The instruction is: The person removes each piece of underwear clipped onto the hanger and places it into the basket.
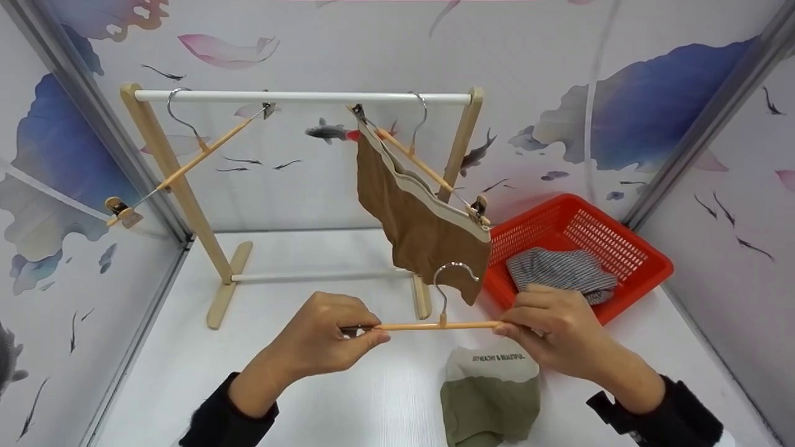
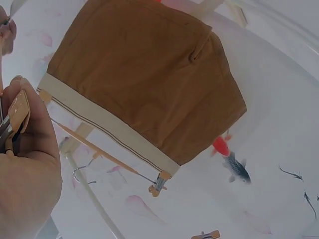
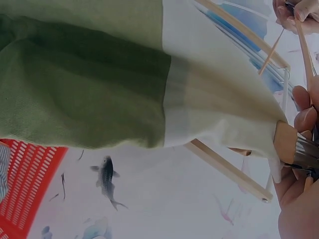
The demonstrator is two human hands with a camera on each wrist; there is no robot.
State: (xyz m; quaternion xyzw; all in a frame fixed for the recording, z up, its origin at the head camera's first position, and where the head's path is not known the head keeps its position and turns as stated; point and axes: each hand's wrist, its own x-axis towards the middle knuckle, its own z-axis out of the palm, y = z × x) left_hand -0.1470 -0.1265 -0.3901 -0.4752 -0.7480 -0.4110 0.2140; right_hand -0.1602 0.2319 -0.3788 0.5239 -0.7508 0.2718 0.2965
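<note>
In the head view, my left hand [image 1: 329, 335] and right hand [image 1: 559, 329] pinch opposite ends of a clip hanger [image 1: 413, 326], its metal hook pointing up. A wooden clip [image 2: 20, 112] sits between the left thumb and fingers, with no cloth visible in it. Below the hanger is a green underpants-like garment [image 1: 494, 406] with a white printed waistband. The right wrist view shows one waistband corner at the hanger's other clip [image 3: 285, 142], beside the right fingers. Whether that clip bites the cloth is partly hidden.
Behind stands a wooden rack with a white rail [image 1: 304, 97]. From it hang a bare clip hanger [image 1: 214, 148] and a hanger clipped to brown underpants [image 1: 413, 220]. At the right, a red basket [image 1: 646, 264] holds a grey striped cloth [image 1: 559, 270]. Patterned walls enclose the white table [image 1: 168, 372].
</note>
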